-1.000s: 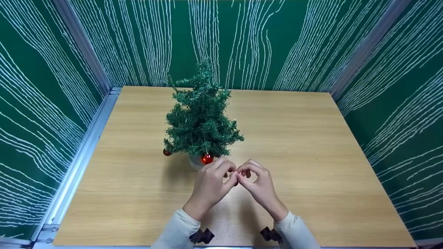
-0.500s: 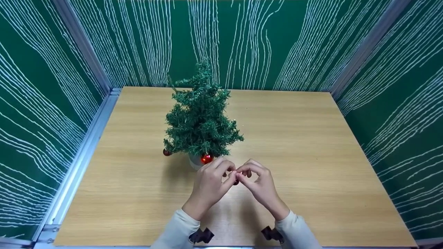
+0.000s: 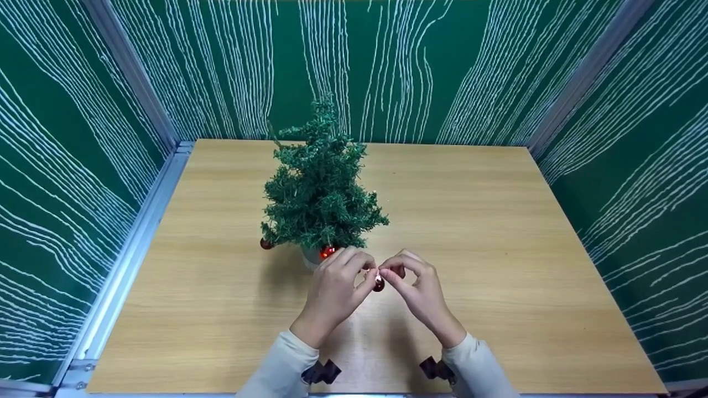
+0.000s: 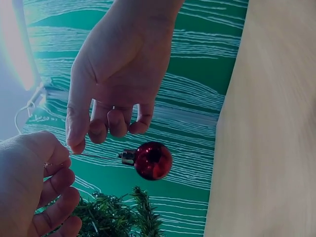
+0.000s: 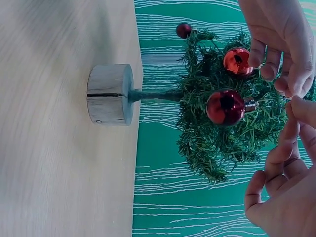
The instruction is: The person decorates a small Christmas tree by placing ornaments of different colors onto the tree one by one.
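Note:
A shiny dark red Christmas bauble (image 3: 378, 284) with a silver cap hangs on a thin thread between my two hands. My left hand (image 3: 335, 290) pinches the thread between thumb and forefinger. Just right of it, the thumb and forefinger of my right hand (image 3: 418, 290) also pinch the thread, seen close up in the right wrist view. The bauble (image 4: 154, 161) dangles below the fingertips, apart from the tree. Behind the left hand stands a small green artificial Christmas tree (image 3: 326, 188). A brighter red bauble (image 5: 238, 62) hangs low on its near side, partly covered by the left hand in the head view.
Another dark red bauble (image 3: 266, 243) hangs at the tree's lower left. The tree stands on a round pale wooden base (image 5: 109, 95). Beneath is a wood-grain table (image 3: 498, 265), enclosed by green panels (image 3: 475, 50) with white wavy lines and metal posts.
The bauble now shows more fully below the fingertips. My right fingertips have drawn slightly apart from the left ones, and the left hand covers more of the brighter bauble.

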A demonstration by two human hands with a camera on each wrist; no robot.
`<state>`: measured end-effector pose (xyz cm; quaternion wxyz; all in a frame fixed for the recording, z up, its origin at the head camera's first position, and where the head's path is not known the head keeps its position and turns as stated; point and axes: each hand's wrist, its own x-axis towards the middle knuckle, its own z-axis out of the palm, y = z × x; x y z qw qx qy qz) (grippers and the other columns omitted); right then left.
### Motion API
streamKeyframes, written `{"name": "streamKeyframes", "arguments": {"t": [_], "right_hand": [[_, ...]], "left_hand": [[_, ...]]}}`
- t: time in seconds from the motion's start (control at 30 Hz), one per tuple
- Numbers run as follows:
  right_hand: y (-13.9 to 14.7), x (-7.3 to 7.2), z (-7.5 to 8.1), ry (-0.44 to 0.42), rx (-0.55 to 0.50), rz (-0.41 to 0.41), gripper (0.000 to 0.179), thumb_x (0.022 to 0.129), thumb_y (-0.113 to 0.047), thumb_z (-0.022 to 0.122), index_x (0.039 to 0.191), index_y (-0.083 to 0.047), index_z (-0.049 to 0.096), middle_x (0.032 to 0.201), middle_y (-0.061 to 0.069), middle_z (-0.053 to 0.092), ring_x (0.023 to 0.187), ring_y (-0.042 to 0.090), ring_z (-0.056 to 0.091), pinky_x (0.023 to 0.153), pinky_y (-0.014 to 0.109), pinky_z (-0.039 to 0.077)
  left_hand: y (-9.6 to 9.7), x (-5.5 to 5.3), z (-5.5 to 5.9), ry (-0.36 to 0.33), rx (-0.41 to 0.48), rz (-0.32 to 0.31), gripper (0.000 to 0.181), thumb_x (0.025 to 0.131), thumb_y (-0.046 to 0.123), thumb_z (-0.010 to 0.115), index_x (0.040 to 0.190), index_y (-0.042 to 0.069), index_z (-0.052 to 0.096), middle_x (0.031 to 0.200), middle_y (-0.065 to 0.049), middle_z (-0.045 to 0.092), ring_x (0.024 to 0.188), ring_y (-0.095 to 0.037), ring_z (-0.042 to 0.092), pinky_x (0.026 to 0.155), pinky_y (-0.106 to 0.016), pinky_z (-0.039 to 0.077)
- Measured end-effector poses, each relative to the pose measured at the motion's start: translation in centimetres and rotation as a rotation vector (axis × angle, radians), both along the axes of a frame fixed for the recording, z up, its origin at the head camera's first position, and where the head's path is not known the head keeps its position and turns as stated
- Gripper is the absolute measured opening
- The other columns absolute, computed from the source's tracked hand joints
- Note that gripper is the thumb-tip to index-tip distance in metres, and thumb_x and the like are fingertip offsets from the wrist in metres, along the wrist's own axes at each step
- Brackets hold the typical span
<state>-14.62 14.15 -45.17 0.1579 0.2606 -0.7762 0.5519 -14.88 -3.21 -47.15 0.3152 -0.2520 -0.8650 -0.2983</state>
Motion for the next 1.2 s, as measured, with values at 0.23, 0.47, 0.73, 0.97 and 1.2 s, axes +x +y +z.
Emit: {"name": "streamKeyframes", "arguments": {"t": [0.23,0.47,0.73,0.97,1.2], "right_hand": [[-0.2,-0.3,0.5,-0.013,-0.033,-0.01,0.007,0.084,0.006,0.07,0.082,0.0,0.068,0.069,0.006,0.055,0.069,0.008,0.049,0.063,0.03,0.041],[-0.2,-0.9,1.1,-0.037,-0.022,-0.044,0.008,0.084,0.006,0.069,0.081,-0.001,0.067,0.07,0.004,0.057,0.069,0.007,0.049,0.064,0.029,0.042],[-0.2,-1.9,1.8,-0.083,-0.03,-0.069,0.006,0.086,0.004,0.07,0.083,0.0,0.068,0.072,0.002,0.058,0.07,0.006,0.049,0.067,0.031,0.042],[0.0,-2.7,2.5,-0.066,-0.053,-0.077,0.005,0.087,0.003,0.069,0.083,0.001,0.067,0.072,0.003,0.057,0.07,0.007,0.049,0.066,0.03,0.041],[0.3,-3.7,2.8,-0.09,-0.041,-0.097,0.005,0.088,0.001,0.069,0.085,0.004,0.067,0.074,0.003,0.059,0.071,0.007,0.05,0.068,0.03,0.043]], "left_hand": [[0.1,-0.1,0.7,0.007,-0.007,0.016,0.008,0.085,0.014,0.072,0.086,0.017,0.064,0.083,0.006,0.059,0.068,-0.006,0.052,0.059,-0.022,0.044],[0.3,-0.4,1.7,0.06,-0.071,0.114,0.009,0.082,0.019,0.073,0.085,0.018,0.064,0.08,0.006,0.057,0.059,-0.006,0.049,0.05,-0.021,0.041],[0.8,-1.6,3.1,0.144,-0.135,0.123,0.003,0.082,0.017,0.068,0.084,0.018,0.065,0.083,0.006,0.062,0.074,-0.015,0.053,0.063,-0.027,0.045],[1.1,-2.6,4.1,0.138,-0.145,0.122,0.004,0.087,0.019,0.063,0.086,0.018,0.067,0.085,0.005,0.062,0.079,-0.016,0.052,0.066,-0.027,0.043],[1.5,-4.1,4.8,0.201,-0.241,0.206,0.008,0.089,0.025,0.064,0.088,0.018,0.069,0.107,0.001,0.06,0.102,-0.021,0.051,0.083,-0.036,0.042]]}}
